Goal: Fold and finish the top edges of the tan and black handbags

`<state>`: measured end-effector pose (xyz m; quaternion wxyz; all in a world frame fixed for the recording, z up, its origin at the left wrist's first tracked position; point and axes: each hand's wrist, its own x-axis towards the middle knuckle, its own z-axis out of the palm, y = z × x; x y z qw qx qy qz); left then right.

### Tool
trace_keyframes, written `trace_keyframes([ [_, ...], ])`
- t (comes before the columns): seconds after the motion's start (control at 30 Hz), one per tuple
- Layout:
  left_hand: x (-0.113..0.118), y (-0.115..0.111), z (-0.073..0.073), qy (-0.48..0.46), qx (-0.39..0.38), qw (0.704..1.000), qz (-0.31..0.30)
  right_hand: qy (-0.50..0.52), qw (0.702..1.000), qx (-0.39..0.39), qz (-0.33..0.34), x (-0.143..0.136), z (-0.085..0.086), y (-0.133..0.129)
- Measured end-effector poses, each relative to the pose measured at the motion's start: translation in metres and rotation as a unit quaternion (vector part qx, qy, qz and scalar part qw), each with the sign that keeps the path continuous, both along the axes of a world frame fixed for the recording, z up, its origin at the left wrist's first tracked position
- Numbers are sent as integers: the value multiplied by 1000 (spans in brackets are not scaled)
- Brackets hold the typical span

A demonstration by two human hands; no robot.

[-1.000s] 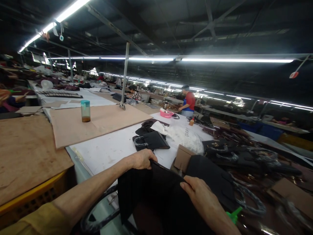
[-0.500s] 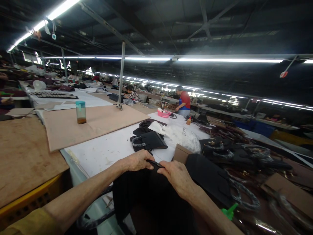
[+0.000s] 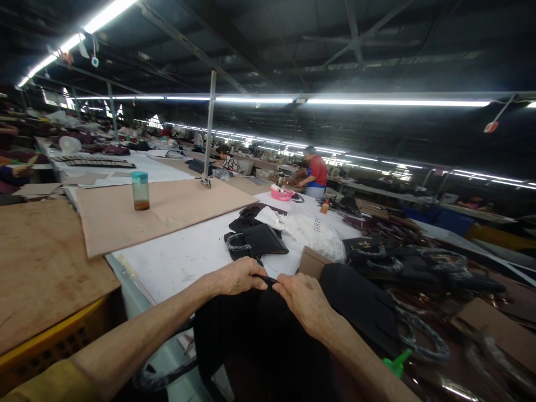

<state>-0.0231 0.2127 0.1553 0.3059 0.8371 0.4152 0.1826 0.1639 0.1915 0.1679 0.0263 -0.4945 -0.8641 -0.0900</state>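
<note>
A black handbag (image 3: 259,340) hangs upright close in front of me, its lower part dark and blurred into shadow. My left hand (image 3: 240,276) pinches the bag's top edge between thumb and fingers. Just to its right, my right hand (image 3: 304,296) pinches the same edge, a small gap apart. At the lower left shows a plastic-wrapped handle (image 3: 165,374), seemingly of this bag. Beyond my hands, a smaller black bag (image 3: 257,241) with a wrapped handle lies on the white table (image 3: 167,273).
More black bags (image 3: 360,304) lie at the right, beside a green-tipped thing (image 3: 397,363). A clear plastic bag (image 3: 314,231) sits behind. On a tan board (image 3: 188,209) stands a teal-lidded bottle (image 3: 140,191). A yellow crate (image 3: 67,335) is at the left. A co-worker (image 3: 315,173) stands farther back.
My right hand has shifted slightly along the bag's edge, its thumb now closer to its fingers. The left hand keeps its pinch. The view has moved a little.
</note>
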Motion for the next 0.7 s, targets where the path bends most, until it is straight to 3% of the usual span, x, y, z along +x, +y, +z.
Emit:
trace_keyframes([
  [0.43, 10, -7, -1, 98, 134, 985, 42, -8, 1000, -2, 16, -9, 1, 0],
  [0.57, 3, -10, 0, 114, 116, 985, 58, 3, 1000, -9, 16, -13, 1, 2],
  [0.7, -17, -20, 5, 180, 49, 971, 146, 20, 1000, -21, 6, -14, 2, 4],
])
